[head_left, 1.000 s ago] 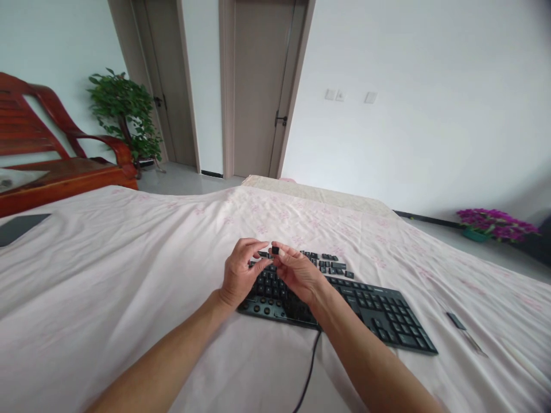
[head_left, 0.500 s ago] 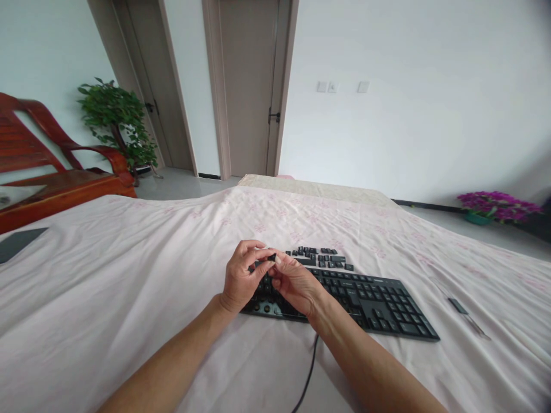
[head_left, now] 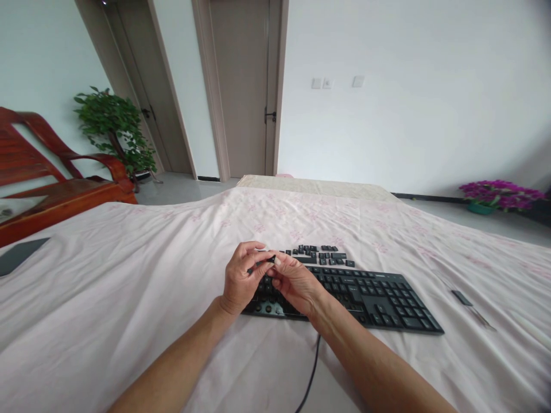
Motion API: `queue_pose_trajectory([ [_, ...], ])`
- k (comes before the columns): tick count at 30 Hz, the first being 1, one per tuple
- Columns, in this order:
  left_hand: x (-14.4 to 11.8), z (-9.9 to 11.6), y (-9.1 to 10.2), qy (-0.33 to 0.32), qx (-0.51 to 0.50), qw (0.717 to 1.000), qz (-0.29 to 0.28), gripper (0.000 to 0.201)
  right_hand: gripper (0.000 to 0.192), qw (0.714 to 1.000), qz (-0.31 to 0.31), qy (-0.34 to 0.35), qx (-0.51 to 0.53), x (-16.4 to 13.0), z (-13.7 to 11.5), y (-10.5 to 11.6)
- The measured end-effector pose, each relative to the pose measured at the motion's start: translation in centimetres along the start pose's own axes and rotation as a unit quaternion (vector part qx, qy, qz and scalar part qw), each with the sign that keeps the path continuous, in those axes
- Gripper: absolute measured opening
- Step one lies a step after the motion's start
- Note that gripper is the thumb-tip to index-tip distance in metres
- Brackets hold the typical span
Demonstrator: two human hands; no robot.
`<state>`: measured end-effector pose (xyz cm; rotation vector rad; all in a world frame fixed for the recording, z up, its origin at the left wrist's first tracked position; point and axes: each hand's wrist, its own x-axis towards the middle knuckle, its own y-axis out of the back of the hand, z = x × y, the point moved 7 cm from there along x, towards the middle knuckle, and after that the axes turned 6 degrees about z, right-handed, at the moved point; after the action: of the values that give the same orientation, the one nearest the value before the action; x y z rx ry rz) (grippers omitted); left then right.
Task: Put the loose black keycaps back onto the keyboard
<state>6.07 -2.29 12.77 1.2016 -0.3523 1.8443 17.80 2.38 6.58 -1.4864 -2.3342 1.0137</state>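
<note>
Between the fingertips of both hands is a small black keycap [head_left: 272, 259], mostly covered by the fingers. My left hand [head_left: 243, 276] pinches it from the left and my right hand [head_left: 297, 282] from the right, above the left part of a black keyboard [head_left: 387, 298]. Keys are off along the keyboard's near left side, where bare round sockets show. My right hand and forearm hide part of the middle of the keyboard. Behind it, several loose keycaps [head_left: 338, 256] lie in rough rows on the cloth, a long bar-shaped key among them.
A pale pink flowered cloth [head_left: 172, 321] with folds covers the surface. A keycap puller [head_left: 462, 297] with wire loops lies to the right of the keyboard. The keyboard cable [head_left: 313, 373] runs toward me. A dark flat object [head_left: 21, 256] rests at the left edge.
The view has shifted slightly. Both hands stay together above the keyboard with the keycap still pinched; their grip looks almost the same.
</note>
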Motion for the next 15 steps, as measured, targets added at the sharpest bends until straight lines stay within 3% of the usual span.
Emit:
queue_pose_trajectory([
  [15, -0.18, -0.45, -0.02, 0.020, -0.010, 1.000, 0.007, 0.011, 0.034, 1.000, 0.012, 0.001, 0.006, -0.45, -0.32, -0.13],
])
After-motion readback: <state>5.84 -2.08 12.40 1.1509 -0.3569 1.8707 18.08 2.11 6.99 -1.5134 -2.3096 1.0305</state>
